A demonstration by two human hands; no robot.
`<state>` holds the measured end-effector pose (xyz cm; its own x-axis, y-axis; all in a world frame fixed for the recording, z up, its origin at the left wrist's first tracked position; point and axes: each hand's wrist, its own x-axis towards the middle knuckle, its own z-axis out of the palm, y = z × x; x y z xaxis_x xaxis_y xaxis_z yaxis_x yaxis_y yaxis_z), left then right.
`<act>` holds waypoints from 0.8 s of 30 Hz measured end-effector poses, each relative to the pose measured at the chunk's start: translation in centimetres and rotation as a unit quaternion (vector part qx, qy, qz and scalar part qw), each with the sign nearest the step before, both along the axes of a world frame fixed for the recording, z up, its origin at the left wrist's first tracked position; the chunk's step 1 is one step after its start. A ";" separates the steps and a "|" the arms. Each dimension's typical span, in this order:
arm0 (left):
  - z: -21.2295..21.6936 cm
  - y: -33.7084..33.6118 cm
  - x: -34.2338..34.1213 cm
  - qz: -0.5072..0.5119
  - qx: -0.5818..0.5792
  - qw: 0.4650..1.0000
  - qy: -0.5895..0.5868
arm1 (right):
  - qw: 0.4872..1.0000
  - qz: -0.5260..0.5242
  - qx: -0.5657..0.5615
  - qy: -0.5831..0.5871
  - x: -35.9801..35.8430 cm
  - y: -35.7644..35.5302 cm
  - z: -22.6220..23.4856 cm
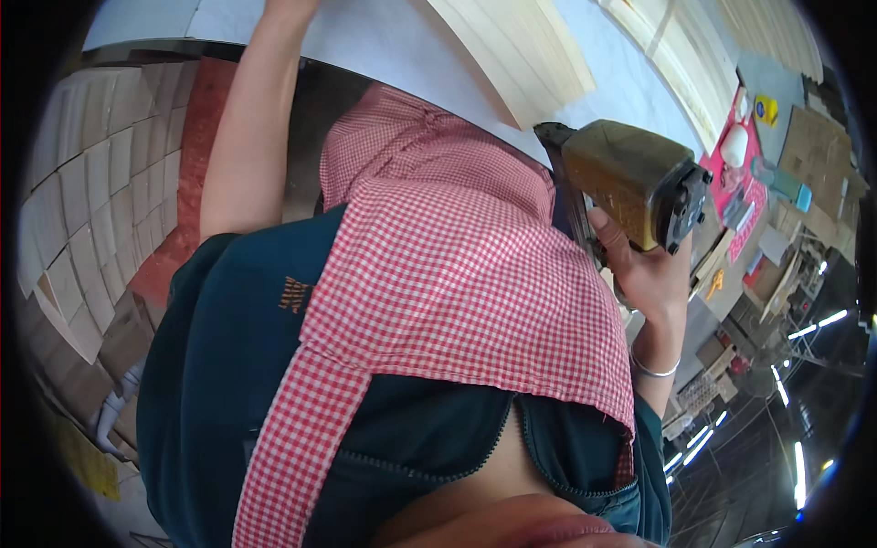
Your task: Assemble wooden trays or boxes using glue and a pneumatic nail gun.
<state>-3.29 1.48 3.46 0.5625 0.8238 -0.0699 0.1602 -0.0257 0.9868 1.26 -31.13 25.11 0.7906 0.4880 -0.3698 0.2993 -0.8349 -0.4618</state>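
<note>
My right hand (653, 279) is closed around a pneumatic nail gun (630, 173) with a worn brownish-yellow body and a black end cap. The thumb lies along its near side, while the other fingers are mostly hidden. The nail gun's dark nose is beside the end of a pale wooden board (525, 55) on the light marbled tabletop (384, 68). My left forearm (247, 137) reaches over the table's edge. Beyond the wrist, my left hand passes out of the top of the picture, so its fingers and anything in them are hidden.
More pale boards (676, 59) lie further right on the table. Stacked wooden pieces (100, 155) stand at the left beside a red surface (206, 105). A yellow container (766, 110) and a white bottle (734, 146) are at the far right. My checked apron (457, 265) hangs against the table edge.
</note>
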 end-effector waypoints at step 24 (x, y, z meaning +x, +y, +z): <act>-7.5 11.3 -0.6 0.008 0.183 0.983 -0.034 | 0.995 0.077 0.032 -0.061 3.5 1.9 0.3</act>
<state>-3.92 12.78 -4.08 0.5427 0.7955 0.2695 0.0979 -0.3786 0.9204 4.78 -29.24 25.40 0.7420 0.6259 -0.2401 0.4781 -0.7452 -0.4650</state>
